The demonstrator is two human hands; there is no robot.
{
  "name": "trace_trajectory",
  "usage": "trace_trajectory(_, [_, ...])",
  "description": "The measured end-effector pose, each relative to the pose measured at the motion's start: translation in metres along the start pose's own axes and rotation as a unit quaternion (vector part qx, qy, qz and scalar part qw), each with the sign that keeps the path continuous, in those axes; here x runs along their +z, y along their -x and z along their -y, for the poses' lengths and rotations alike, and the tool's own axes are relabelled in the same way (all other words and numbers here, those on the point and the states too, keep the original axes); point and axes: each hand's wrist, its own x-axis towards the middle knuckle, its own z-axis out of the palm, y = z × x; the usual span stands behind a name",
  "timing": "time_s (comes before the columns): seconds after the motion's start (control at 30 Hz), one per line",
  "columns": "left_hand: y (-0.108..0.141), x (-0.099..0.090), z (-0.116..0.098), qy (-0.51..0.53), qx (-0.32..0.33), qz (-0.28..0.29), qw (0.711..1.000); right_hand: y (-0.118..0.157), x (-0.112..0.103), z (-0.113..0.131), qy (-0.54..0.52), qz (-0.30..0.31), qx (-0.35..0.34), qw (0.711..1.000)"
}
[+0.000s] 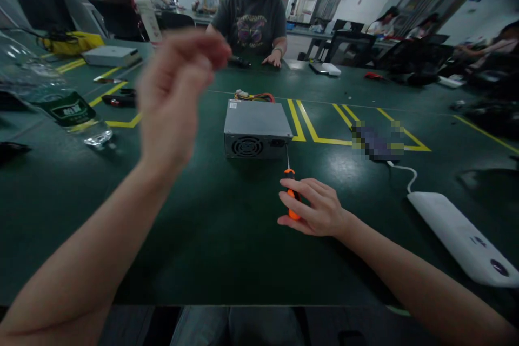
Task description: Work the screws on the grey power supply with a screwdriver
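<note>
A grey metal computer power supply (259, 117) sits on the green table, its fan grille and power socket facing me and its coloured cables behind. My right hand (314, 205) has its fingers around the orange and black handle of a screwdriver (294, 211). The screwdriver's shaft reaches up to the right end of the unit's front face; whether its tip sits in a screw is too small to tell. Raised left of the unit, my left hand (174, 94) is blurred, fingers curled and pressed together. Anything between those fingertips cannot be made out.
A water bottle (73, 111) stands tilted in view at left, near a pale box (111, 56). To the right, a white power bank (458, 235) is cabled to a phone (377, 143). Yellow tape marks the table (227, 259). Across it is a person (257, 19) with one hand on the tabletop.
</note>
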Motion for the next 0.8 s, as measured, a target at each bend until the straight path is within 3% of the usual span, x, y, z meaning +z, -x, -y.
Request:
trace_trajectory(0.1, [0.02, 0.046, 0.022, -0.123, 0.06, 0.139, 0.981, 0.002, -0.001, -0.002, -0.025, 0.004, 0.012, 1.0])
trace_trajectory(0.23, [0.047, 0.083, 0.044, -0.258, 0.092, 0.209, 0.939, 0.005, -0.004, -0.004, -0.01, -0.016, 0.001, 1.0])
trace_trajectory(0.4, [0.051, 0.085, 0.054, -0.276, 0.095, 0.213, 0.932, 0.006, -0.005, -0.003, 0.005, -0.04, 0.02, 0.999])
trace_trajectory(0.53, [0.048, 0.085, 0.064, -0.276, 0.106, 0.195, 0.935, 0.006, -0.002, 0.006, -0.043, -0.035, 0.112, 0.992])
trace_trajectory(0.6, [0.046, 0.085, 0.069, -0.277, 0.104, 0.187, 0.937, 0.005, 0.001, 0.011, -0.09, -0.027, 0.196, 0.976])
trace_trajectory(0.67, [0.045, 0.085, 0.072, -0.274, 0.098, 0.181, 0.94, 0.003, 0.005, 0.015, -0.169, -0.021, 0.308, 0.936])
trace_trajectory(0.7, [0.044, 0.084, 0.073, -0.271, 0.094, 0.179, 0.941, 0.002, 0.008, 0.017, -0.224, -0.017, 0.371, 0.901])
trace_trajectory(0.73, [0.043, 0.083, 0.074, -0.268, 0.091, 0.177, 0.943, 0.0, 0.011, 0.017, -0.289, -0.014, 0.435, 0.853])
trace_trajectory(0.8, [0.042, 0.082, 0.075, -0.262, 0.087, 0.175, 0.945, -0.003, 0.016, 0.016, -0.432, -0.025, 0.552, 0.713])
